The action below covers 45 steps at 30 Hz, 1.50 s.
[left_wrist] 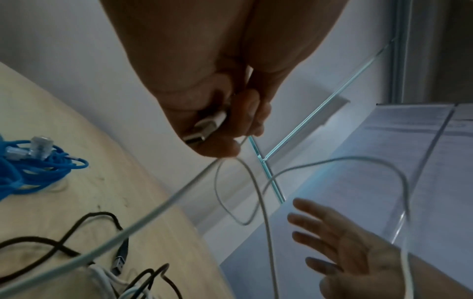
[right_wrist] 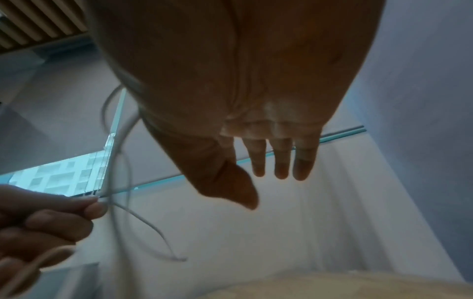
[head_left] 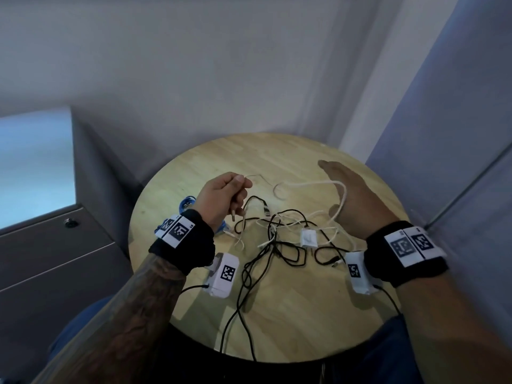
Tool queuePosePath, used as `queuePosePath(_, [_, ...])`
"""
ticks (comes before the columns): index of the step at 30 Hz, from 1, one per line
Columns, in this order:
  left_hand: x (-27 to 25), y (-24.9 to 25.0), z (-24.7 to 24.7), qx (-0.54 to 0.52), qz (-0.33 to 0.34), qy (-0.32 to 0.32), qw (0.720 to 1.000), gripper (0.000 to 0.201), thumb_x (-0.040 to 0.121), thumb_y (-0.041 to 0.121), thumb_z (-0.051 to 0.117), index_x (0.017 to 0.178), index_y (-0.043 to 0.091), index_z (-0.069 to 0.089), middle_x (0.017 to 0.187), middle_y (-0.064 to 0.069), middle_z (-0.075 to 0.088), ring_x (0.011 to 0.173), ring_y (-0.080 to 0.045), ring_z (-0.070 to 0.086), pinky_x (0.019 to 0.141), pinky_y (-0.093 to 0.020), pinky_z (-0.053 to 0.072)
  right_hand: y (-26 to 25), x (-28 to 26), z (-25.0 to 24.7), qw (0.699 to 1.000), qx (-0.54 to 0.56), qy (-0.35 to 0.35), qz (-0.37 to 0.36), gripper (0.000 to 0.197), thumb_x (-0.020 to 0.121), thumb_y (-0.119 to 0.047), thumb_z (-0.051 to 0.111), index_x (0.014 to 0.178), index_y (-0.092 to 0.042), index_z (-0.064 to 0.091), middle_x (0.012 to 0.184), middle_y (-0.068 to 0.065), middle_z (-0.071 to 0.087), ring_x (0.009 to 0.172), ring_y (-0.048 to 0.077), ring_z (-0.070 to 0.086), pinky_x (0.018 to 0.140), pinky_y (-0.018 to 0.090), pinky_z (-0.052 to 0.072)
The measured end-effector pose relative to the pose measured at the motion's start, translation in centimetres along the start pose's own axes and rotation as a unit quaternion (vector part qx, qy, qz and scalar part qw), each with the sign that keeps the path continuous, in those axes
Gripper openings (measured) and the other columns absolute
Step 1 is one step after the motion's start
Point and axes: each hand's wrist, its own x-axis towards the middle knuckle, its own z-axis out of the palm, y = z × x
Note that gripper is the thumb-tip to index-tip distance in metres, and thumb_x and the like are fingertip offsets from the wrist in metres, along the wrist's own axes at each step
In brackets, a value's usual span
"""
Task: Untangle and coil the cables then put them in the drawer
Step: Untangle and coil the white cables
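Note:
My left hand [head_left: 225,194] hovers above the round wooden table [head_left: 277,314] and grips a white cable [head_left: 310,184] near its USB plug [left_wrist: 207,125], the plug poking out below the curled fingers. The white cable loops rightward and drapes over my right hand [head_left: 352,195], which is held flat with straight fingers [right_wrist: 281,161]. Below lies a tangle of black cables [head_left: 279,245] and white cables with a small white adapter [head_left: 308,237]. A blue cable [left_wrist: 33,168] is bunched on the table under my left wrist.
A grey drawer cabinet [head_left: 52,259] with a lock stands to the left of the table, its drawers closed. White walls [head_left: 221,79] and a glass partition [head_left: 457,134] hem in the table at the back and right. Black leads [head_left: 235,322] run off the near table edge.

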Motion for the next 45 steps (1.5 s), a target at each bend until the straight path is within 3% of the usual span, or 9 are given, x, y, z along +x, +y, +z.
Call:
queuePosePath(6, [-0.6,0.2,0.8,0.007,-0.001,-0.081,0.997,0.025,0.109,0.018,0.053,0.106,0.001,0.071,0.070,-0.004,0.053,0.055,-0.013,0.039,0.054,-0.025,0.040,-2.3,-0.2,-0.7,0.975,0.121,0.184,-0.030,0.044,0.105,-0.014,0.056,0.147,-0.024,0.060,0.153,-0.004,0.056,0.140,0.021,0.049,0.113,0.046,0.042])
queuePosePath(9, [-1.1,0.3,1.6,-0.010,-0.007,-0.129,0.992,0.024,0.107,0.018,0.056,0.104,0.000,0.071,0.065,0.000,0.038,0.058,-0.013,0.035,0.057,-0.025,0.035,-5.4,-1.2,0.6,0.979,0.197,0.046,-0.020,0.043,0.107,-0.047,0.058,0.149,-0.038,0.056,0.156,-0.013,0.052,0.139,0.013,0.048,0.111,0.043,0.043])
queuePosePath(15, [-1.5,0.8,2.8,-0.014,-0.086,-0.172,0.981,0.028,0.103,0.024,0.050,0.089,0.005,0.066,0.058,0.001,0.029,0.052,-0.015,0.028,0.056,-0.029,0.032,-6.9,-0.4,3.1,0.972,0.228,0.023,-0.049,0.017,0.107,-0.032,0.060,0.095,-0.023,0.066,0.073,-0.004,0.054,0.065,0.012,0.052,0.067,0.032,0.043])
queuePosePath(18, [-1.7,1.5,2.8,-0.120,-0.118,-0.225,0.960,0.022,0.096,0.017,0.043,0.094,0.008,0.063,0.062,0.001,0.030,0.055,-0.016,0.029,0.061,-0.032,0.038,-6.5,0.0,3.4,0.969,0.244,0.019,-0.024,0.015,0.108,-0.031,0.059,0.108,-0.026,0.073,0.077,0.002,0.055,0.062,0.017,0.045,0.057,0.026,0.045])
queuePosePath(23, [0.0,0.6,1.4,-0.300,-0.046,-0.121,0.945,0.021,0.106,0.009,0.051,0.122,0.005,0.064,0.107,-0.011,0.069,0.094,-0.021,0.070,0.103,-0.044,0.054,-6.4,-1.1,7.8,0.982,0.151,-0.104,-0.049,0.029,0.108,-0.027,0.052,0.128,-0.031,0.072,0.096,-0.010,0.069,0.085,0.018,0.064,0.081,0.038,0.051])
queuePosePath(28, [0.3,-0.9,0.9,-0.268,0.005,-0.021,0.963,0.022,0.108,0.007,0.050,0.126,0.001,0.063,0.142,-0.029,0.061,0.132,-0.040,0.062,0.113,-0.050,0.049,-8.6,-1.9,7.0,0.975,0.137,-0.157,-0.072,0.016,0.104,-0.027,0.061,0.108,-0.022,0.074,0.084,-0.008,0.071,0.078,0.017,0.067,0.075,0.036,0.049])
queuePosePath(34, [-0.5,-0.7,2.6,0.052,0.115,0.049,0.991,0.017,0.104,0.003,0.057,0.107,0.003,0.074,0.101,-0.019,0.077,0.090,-0.027,0.075,0.083,-0.037,0.060,-9.0,-2.7,2.3,0.933,0.319,-0.164,0.002,0.030,0.103,-0.007,0.062,0.132,-0.012,0.068,0.102,0.005,0.078,0.061,0.033,0.067,0.053,0.029,0.055])
queuePosePath(37, [-1.1,-0.5,3.2,0.211,0.109,-0.042,0.971,0.021,0.105,0.010,0.054,0.097,0.011,0.073,0.079,-0.011,0.069,0.066,-0.013,0.059,0.064,-0.029,0.047,-8.2,-2.3,1.0,0.943,0.325,-0.068,-0.038,0.029,0.103,-0.004,0.061,0.127,-0.019,0.070,0.102,0.001,0.075,0.066,0.021,0.062,0.055,0.031,0.059])
queuePosePath(45, [-1.8,1.2,4.3,-0.049,-0.115,-0.240,0.963,0.024,0.094,0.016,0.041,0.094,0.005,0.062,0.066,0.001,0.033,0.057,-0.016,0.032,0.063,-0.033,0.041,-6.1,-1.4,2.4,0.967,0.246,0.057,-0.037,0.019,0.101,-0.014,0.069,0.111,-0.022,0.083,0.096,-0.010,0.078,0.088,0.008,0.070,0.089,0.036,0.054])
